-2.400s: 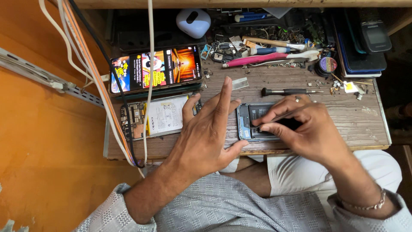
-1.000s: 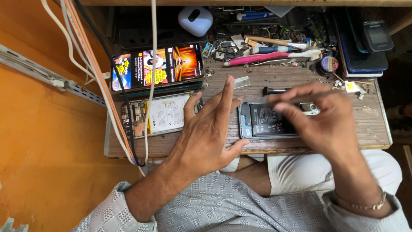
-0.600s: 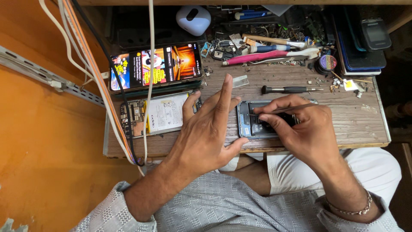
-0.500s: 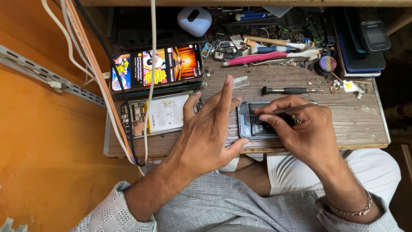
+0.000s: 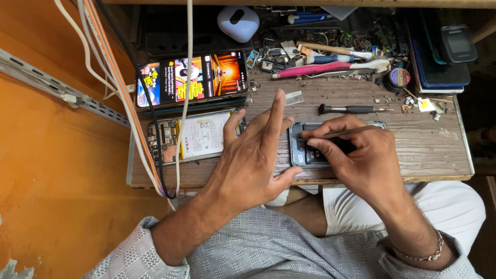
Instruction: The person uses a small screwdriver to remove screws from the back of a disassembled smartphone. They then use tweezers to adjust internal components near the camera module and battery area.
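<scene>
Two hands at work: our left hand (image 5: 253, 160) rests spread beside the opened phone (image 5: 310, 150) on the tabletop (image 5: 429, 150); our right hand (image 5: 361, 155) pinches tweezers (image 5: 336, 133) inside it, reassembly seemingly unfinished.

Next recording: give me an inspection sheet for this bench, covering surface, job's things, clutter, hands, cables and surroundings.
Surface: worn wooden bench top, scratched, crowded along the back edge.
Job's things: opened phone lying flat under the right hand; thin tweezers pointed at its upper left part.
Clutter: second opened phone, lit phone, black screwdriver, pink-handled tool, white earbud case, loose small parts.
Hands: left hand spread, resting on the bench beside the opened phone; right hand pinching the tweezers.
Cables: white, orange and black cables hang across the left bench end.
Surroundings: orange wall at left; stacked dark devices at right.
</scene>
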